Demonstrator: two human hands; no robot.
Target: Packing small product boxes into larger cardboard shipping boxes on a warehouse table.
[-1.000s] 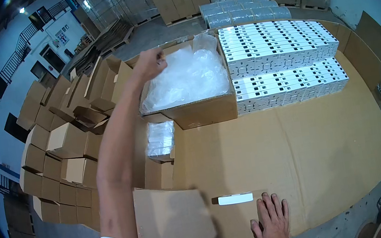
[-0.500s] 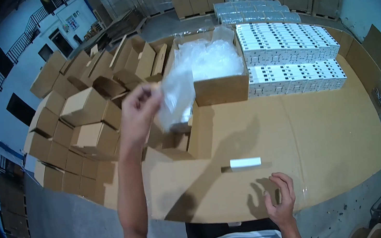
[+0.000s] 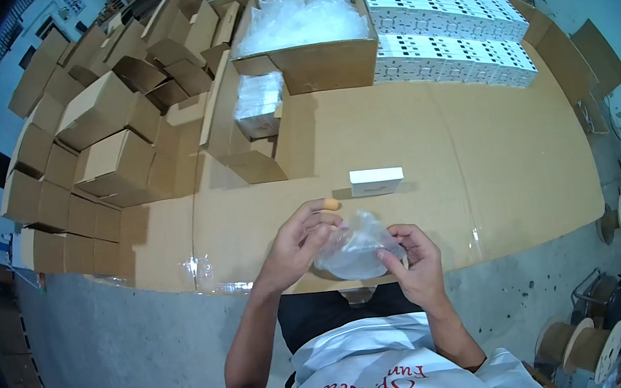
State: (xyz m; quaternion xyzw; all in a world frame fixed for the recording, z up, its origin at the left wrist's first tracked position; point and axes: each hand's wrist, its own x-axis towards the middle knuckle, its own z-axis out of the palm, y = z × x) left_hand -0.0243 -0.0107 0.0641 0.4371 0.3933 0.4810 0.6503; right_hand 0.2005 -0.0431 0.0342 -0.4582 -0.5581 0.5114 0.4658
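Observation:
A clear plastic bag [image 3: 360, 249] is held between my two hands at the table's near edge. My left hand [image 3: 298, 247] pinches the bag's left side, and an orange cover sits on one fingertip. On the other side, my right hand [image 3: 417, 265] grips the bag between thumb and fingers. Just beyond the bag, a small white box [image 3: 376, 181] stands on the cardboard-covered table [image 3: 412, 128], touched by neither hand.
A carton [image 3: 332, 64] full of clear bags stands at the back. Before it, a narrow open carton [image 3: 247, 167] holds bagged white items [image 3: 260, 104]. White boxes [image 3: 459, 66] are stacked back right. Brown cartons [image 3: 117, 169] crowd the left.
My left hand has brought the bag down from near the bag carton to the table's near edge. My right hand has moved in and taken hold of it. The view has tilted downward.

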